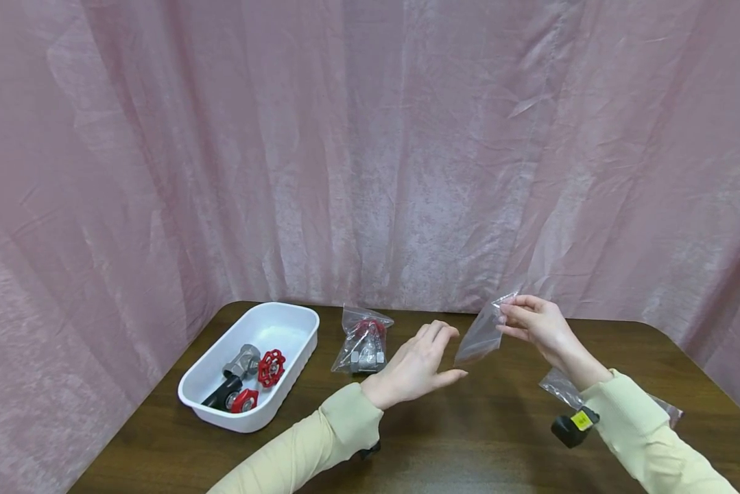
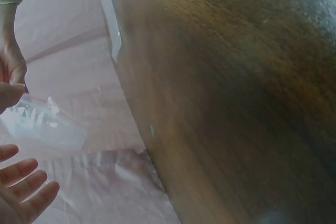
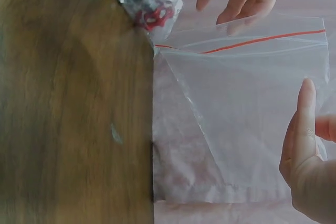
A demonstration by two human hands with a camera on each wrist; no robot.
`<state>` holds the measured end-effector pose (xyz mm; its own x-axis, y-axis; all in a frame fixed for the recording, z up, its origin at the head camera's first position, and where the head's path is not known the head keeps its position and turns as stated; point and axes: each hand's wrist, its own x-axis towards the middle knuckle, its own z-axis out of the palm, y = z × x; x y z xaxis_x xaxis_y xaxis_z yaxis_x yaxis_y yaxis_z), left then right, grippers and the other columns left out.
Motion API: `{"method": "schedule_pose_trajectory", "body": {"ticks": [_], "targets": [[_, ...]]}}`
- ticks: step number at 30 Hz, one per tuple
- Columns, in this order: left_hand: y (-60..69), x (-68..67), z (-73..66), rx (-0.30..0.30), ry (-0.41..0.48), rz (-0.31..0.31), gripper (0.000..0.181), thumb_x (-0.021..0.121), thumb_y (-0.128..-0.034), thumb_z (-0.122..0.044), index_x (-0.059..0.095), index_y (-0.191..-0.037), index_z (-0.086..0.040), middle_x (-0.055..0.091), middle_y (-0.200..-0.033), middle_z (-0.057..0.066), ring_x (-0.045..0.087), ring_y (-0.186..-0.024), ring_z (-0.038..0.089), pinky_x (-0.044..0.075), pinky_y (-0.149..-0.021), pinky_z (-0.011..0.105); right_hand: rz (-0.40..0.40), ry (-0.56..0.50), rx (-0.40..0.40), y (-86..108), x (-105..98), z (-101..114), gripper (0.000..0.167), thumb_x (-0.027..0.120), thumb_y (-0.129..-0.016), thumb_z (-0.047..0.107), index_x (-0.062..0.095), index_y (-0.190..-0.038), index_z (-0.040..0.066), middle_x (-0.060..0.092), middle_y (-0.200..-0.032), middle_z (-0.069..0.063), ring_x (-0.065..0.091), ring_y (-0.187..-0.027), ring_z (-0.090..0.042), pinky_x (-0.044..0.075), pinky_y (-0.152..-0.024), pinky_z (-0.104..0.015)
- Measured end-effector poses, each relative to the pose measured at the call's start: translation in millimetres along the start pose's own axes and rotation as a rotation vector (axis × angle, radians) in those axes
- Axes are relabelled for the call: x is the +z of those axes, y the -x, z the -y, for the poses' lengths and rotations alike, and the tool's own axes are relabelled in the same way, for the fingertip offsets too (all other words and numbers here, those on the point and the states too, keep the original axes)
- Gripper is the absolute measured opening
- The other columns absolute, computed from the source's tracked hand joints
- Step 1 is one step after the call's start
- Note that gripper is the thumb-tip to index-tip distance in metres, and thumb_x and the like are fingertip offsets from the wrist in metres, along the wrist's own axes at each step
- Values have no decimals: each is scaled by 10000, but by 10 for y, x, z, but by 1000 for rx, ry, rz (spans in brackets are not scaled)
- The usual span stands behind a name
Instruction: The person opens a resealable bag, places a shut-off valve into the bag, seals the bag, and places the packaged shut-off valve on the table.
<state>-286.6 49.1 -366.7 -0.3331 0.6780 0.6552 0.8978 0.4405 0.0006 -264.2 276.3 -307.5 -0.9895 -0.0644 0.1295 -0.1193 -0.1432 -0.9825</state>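
A clear plastic bag is held above the table, pinched at one edge between the thumb and fingers of the right hand. Its red strip runs along the side facing the left hand, whose fingers reach out with the thumb spread wide; this hand is just beside the bag, and whether they touch cannot be told. Brown tabletop stretches between the left sleeve and the right sleeve. Left of the left hand, near the table's far edge, sits a filled bag with a red-wheeled valve inside. Across a narrow gap, a white tray holds red wheels and metal fittings, near the table's left edge. Thin bags lie under the right sleeve. A pink curtain hangs behind the far edge
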Motion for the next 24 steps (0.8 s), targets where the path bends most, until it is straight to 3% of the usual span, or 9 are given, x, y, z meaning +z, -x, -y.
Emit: {"method": "schedule_pose_trajectory", "body": {"ticks": [6,13,24], "targets": [[-3,8,8,-4,-28,-7,557,727,-750,-357,470,-1120,-29,472,-1019,20,458,-875,141,412,-745,221,14,-36,3,-10,-5,-3,123,509,-907,-6,439,-978,-78,555,-893,-75,587,-797,-147,460,-780,-303],[8,14,49,-25,-43,-15,528,736,-746,-306,464,-1108,-34,486,-1008,33,464,-875,151,411,-748,234,20,-207,47,-2,16,26,57,473,-913,-44,448,-962,-58,564,-905,-88,597,-815,-162,452,-795,-297],[-8,-8,137,-6,-89,-94,362,704,-764,-74,507,-1065,-39,518,-966,31,535,-850,160,441,-662,224,39,-296,111,-1,32,21,72,471,-913,-49,535,-928,-20,572,-907,-94,595,-830,-162,440,-810,-282]]}}
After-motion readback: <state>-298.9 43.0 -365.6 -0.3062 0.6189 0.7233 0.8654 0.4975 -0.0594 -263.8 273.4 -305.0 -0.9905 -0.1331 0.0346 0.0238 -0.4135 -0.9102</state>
